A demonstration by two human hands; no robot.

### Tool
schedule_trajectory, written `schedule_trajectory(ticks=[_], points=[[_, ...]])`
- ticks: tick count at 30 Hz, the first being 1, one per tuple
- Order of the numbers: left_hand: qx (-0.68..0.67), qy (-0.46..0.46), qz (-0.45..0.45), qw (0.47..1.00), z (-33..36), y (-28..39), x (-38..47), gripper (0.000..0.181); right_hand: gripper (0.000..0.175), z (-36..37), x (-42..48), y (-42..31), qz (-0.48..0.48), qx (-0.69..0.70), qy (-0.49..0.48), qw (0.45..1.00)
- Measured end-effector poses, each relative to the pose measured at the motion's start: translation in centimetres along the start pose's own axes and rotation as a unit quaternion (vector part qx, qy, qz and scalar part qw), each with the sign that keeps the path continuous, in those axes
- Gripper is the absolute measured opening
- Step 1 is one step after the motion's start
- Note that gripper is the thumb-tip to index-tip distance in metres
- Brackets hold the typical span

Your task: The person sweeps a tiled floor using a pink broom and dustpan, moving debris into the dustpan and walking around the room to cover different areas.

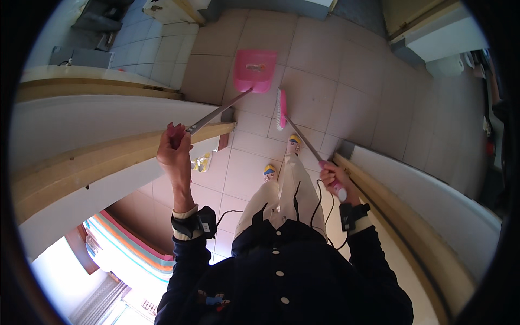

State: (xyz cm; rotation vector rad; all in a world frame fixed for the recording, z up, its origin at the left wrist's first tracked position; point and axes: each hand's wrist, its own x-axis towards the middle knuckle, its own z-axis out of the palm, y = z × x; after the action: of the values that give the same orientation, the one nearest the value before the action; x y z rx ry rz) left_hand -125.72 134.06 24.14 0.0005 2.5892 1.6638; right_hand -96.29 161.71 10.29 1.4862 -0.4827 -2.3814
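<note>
My left hand (174, 148) grips the handle end of a pink long-handled dustpan (255, 71). Its pan lies on the tiled floor ahead, and a grey metal pole slants down to it from my fist. In my right hand (335, 178) is the pink grip of a broom (283, 109). The pink broom head with white bristles rests on the floor, right of the dustpan and nearer to my feet; a gap separates the two. The broom's grey pole runs from that head back to my fist.
I stand in a doorway between a wooden door frame (134, 150) on the left and another frame (390, 219) on the right. Yellow shoes (201, 162) sit by the left wall. Behind on the left is a bed with a striped cover (130, 243). Black cables (319, 203) hang near my legs.
</note>
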Motion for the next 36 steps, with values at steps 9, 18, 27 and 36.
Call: schedule_trajectory(ticks=[9, 18, 27, 36], points=[[0.007, 0.066, 0.001, 0.998, 2.6, 2.5, 2.4, 0.026, 0.006, 7.9, 7.4, -3.9, 0.081, -0.087, -0.128, 0.985], [0.009, 0.071, 0.033, 0.997, 4.1, 2.9, 1.0, 0.027, 0.01, 2.2, 4.4, -13.2, 0.121, 0.168, -0.212, 0.955], [0.028, 0.062, 0.009, 0.998, 5.3, 1.8, 1.8, 0.02, 0.012, -0.6, -4.5, -14.6, 0.007, 0.102, -0.187, 0.977], [0.024, 0.042, -0.03, 0.998, 9.2, 2.7, 6.2, 0.02, 0.017, 6.5, -3.7, -11.0, -0.027, 0.084, -0.192, 0.977]])
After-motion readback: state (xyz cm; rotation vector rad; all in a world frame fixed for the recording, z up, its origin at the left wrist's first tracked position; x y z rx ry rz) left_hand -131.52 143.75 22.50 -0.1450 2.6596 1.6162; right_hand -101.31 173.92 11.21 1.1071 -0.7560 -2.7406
